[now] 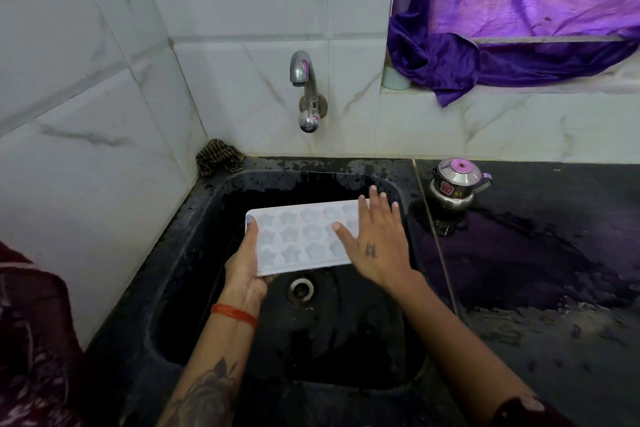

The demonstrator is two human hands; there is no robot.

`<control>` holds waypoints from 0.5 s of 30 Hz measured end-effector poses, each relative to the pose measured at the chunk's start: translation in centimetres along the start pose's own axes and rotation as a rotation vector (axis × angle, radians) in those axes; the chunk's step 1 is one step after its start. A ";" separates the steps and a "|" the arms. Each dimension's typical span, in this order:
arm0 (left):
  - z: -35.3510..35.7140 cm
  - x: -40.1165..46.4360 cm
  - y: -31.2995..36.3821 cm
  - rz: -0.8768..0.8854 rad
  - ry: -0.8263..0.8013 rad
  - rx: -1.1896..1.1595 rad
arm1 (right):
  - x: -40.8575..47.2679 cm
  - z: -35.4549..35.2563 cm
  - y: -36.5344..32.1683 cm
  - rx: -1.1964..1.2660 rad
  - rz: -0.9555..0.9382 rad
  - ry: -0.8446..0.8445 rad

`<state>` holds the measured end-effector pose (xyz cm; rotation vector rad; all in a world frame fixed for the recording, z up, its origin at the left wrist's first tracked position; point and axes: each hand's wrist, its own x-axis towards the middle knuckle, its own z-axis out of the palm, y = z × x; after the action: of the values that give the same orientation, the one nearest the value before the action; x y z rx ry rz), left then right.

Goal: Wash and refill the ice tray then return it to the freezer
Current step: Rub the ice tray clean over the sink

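Holding ice tray [301,236] over sink [194,218] | tap [304,80] behind | kettle [455,184] right

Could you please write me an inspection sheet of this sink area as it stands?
Surface: black sink, wet; black counter, wet patches.
Job's things: white ice tray with star moulds, held over the sink; tap, no water running.
Clutter: steel kettle on the counter; striped cloth in the corner.
Grips: left hand holds the tray's left end; right hand lies flat on its right end.
Cables: nothing seen.
Surroundings: marble tiles; purple curtain.
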<state>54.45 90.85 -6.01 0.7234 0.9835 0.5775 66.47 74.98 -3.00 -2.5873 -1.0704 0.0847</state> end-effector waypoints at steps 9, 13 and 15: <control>0.2 0.0 0.0 -0.015 0.052 0.006 | 1.7 0.4 -1.0 -0.036 0.077 -0.216; 0.2 0.3 0.1 -0.040 0.050 -0.003 | 1.7 0.9 -3.5 0.003 -0.041 -0.240; 0.3 0.3 0.2 -0.046 0.060 0.002 | 1.6 1.3 -4.8 0.029 -0.128 -0.254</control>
<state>54.88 91.12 -5.91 0.6873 1.0538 0.5609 64.13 79.61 -2.53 -2.5231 -1.3087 0.4042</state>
